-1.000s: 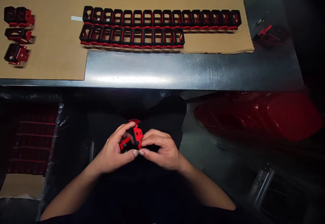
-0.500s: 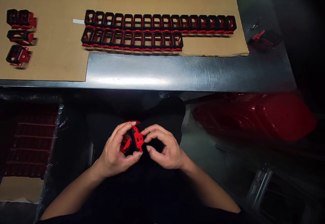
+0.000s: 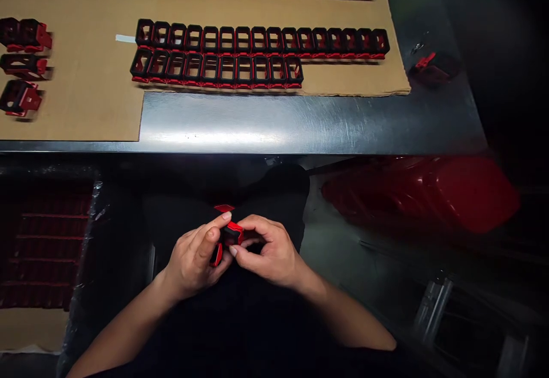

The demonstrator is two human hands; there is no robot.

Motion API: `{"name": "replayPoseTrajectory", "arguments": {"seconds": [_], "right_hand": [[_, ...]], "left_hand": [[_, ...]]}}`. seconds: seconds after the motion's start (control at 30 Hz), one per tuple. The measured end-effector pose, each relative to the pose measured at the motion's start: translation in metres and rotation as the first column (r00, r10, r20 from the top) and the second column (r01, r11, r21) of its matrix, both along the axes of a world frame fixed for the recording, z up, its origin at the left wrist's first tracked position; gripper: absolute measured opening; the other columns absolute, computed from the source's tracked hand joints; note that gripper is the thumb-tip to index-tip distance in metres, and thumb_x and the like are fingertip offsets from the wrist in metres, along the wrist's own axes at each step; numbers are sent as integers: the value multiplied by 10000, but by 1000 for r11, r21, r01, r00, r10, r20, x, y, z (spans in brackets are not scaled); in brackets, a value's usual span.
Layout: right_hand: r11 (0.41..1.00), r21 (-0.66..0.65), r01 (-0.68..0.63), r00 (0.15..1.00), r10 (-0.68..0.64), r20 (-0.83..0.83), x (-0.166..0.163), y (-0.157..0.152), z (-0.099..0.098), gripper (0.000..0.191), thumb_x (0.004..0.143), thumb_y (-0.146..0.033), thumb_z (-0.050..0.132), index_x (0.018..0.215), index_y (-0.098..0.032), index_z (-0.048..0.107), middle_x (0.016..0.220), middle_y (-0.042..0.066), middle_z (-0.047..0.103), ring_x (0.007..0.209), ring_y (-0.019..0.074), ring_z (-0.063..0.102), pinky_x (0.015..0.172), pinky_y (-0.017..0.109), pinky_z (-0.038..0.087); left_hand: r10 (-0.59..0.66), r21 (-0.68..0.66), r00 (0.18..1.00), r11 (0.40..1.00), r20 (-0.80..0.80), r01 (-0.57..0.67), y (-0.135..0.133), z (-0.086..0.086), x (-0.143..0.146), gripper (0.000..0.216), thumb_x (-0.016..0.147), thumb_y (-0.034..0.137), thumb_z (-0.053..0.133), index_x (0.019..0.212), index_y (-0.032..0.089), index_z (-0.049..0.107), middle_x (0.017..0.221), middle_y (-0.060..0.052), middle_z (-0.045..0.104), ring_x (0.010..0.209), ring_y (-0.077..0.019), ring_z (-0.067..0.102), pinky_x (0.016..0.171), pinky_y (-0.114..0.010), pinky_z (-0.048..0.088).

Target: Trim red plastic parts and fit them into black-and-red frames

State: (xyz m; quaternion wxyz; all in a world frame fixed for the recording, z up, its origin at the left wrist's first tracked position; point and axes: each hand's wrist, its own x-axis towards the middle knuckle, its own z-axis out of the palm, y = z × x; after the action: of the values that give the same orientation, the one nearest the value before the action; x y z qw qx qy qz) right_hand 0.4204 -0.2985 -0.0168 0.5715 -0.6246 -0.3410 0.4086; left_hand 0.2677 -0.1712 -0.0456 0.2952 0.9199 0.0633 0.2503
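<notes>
Over my lap, a small red-and-black plastic frame part (image 3: 233,234) is held between both hands. My left hand (image 3: 191,259) curls around its left side, with the forefinger and middle finger raised along it. Thumb and fingers of my right hand (image 3: 271,253) pinch the part's right end. Red pieces also show at the left palm and just above the left fingertips; my fingers hide how they join the part.
Rows of similar black-and-red frames (image 3: 210,69) stand on cardboard (image 3: 86,80) over a metal table (image 3: 257,120). More frames (image 3: 19,96) sit at the left. A plastic-lined box (image 3: 47,238) holds dark red parts at lower left. A red plastic object (image 3: 467,195) lies right, below the table edge.
The part has turned in my hands, so its flat red face no longer shows toward me. My right fingers have closed onto it. The view has shifted slightly right.
</notes>
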Motion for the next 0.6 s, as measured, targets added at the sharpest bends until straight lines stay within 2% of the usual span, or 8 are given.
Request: {"name": "replayPoseTrajectory", "arguments": {"seconds": [0.17, 0.27, 0.33, 0.43, 0.53, 0.6], "right_hand": [[998, 69, -8, 998, 13, -66, 3, -5, -8, 276, 763, -128, 702, 1020, -229, 715, 996, 43, 730, 839, 170, 728, 681, 265, 632], [997, 70, -29, 967, 46, -250, 3, -7, -14, 240, 787, -173, 719, 1022, -219, 704, 1005, 49, 744, 861, 181, 740, 702, 280, 622], [997, 61, -47, 894, 69, -443, 4, -8, -18, 229, 803, -213, 746, 1024, -205, 688, 965, 41, 748, 856, 177, 749, 737, 291, 619], [996, 62, -64, 736, 89, -671, 4, -7, -25, 265, 793, -245, 795, 1024, -180, 682, 913, 28, 751, 814, 157, 752, 770, 290, 613], [997, 37, -69, 593, 71, -802, 3, -5, -32, 339, 752, -292, 840, 1018, -156, 680, 859, 26, 743, 704, 135, 728, 649, 238, 600], [996, 10, -84, 511, 51, -858, 2, -4, -35, 362, 742, -313, 844, 1016, -148, 676, 834, 22, 728, 639, 118, 700, 564, 207, 578]], "left_hand": [[-44, -52, 999, 998, 2, 44, 3, -4, -3, 1143, 821, 104, 721, 1579, 375, -90, 1352, -159, 658, 879, -187, 753, 728, -336, 626], [-93, -118, 996, 989, 13, 94, 3, -3, -3, 1167, 799, 79, 725, 1585, 362, -90, 1351, -166, 657, 900, -192, 754, 763, -353, 629], [-107, -149, 994, 983, 31, 111, 3, 0, -1, 1157, 795, 71, 718, 1593, 328, -80, 1354, -182, 652, 965, -211, 754, 798, -366, 629], [-123, -196, 992, 972, 30, 126, 4, 7, 2, 1104, 821, 96, 699, 1602, 281, -60, 1357, -199, 648, 1031, -217, 748, 824, -348, 626], [-130, -251, 991, 959, 8, 128, 4, 15, 5, 1086, 829, 185, 735, 1609, 262, -17, 1371, -208, 633, 1102, -241, 728, 850, -342, 622], [-100, -315, 995, 945, -26, 87, 4, 18, 6, 1085, 822, 266, 766, 1611, 269, 21, 1376, -206, 625, 1099, -257, 726, 851, -354, 627]]}}
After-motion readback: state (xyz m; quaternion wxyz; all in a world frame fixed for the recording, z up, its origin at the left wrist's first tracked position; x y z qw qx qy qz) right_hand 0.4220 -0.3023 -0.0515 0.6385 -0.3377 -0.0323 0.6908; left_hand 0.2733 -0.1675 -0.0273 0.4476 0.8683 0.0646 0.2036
